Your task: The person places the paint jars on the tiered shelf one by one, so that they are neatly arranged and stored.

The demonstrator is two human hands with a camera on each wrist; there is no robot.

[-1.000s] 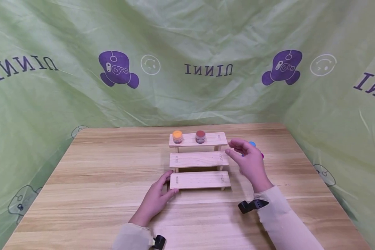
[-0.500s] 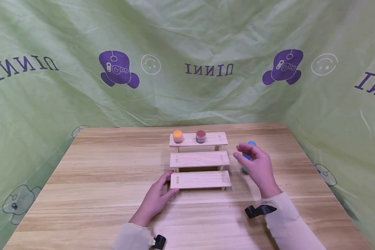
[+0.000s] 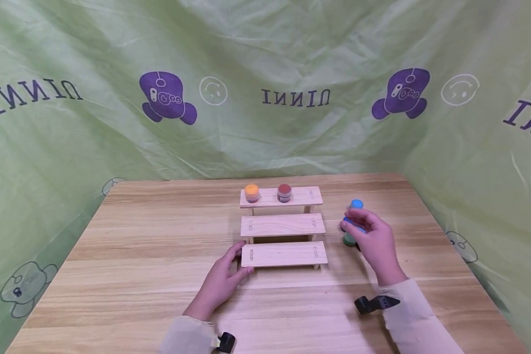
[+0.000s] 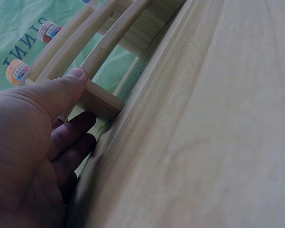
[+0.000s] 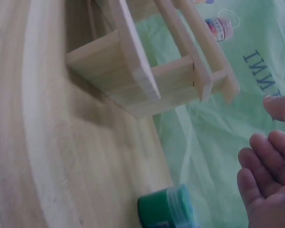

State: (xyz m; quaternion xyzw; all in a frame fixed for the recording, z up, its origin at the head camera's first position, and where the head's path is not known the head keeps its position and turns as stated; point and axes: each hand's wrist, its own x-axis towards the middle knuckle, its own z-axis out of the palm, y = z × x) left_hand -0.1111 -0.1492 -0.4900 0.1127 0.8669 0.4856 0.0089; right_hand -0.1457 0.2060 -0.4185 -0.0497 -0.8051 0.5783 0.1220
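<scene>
A three-step wooden rack stands on the table, with an orange-lidded jar and a dark red jar on its top step. At the left end of the lowest step, the left hand grips the board; the left wrist view shows its thumb on the board's edge. To the right of the rack, the right hand hovers over several jars, among them a blue one and a green one. Its fingers are loosely bent; in the right wrist view nothing is held, and a green jar stands below.
Green fabric with purple prints hangs behind the wooden table and at both sides. The rack's middle step holds no jars. Black wrist devices are strapped over both sleeves.
The right hand has moved right and toward the person, away from the rack, uncovering more of the blue and green jars. The left hand has stayed in place.
</scene>
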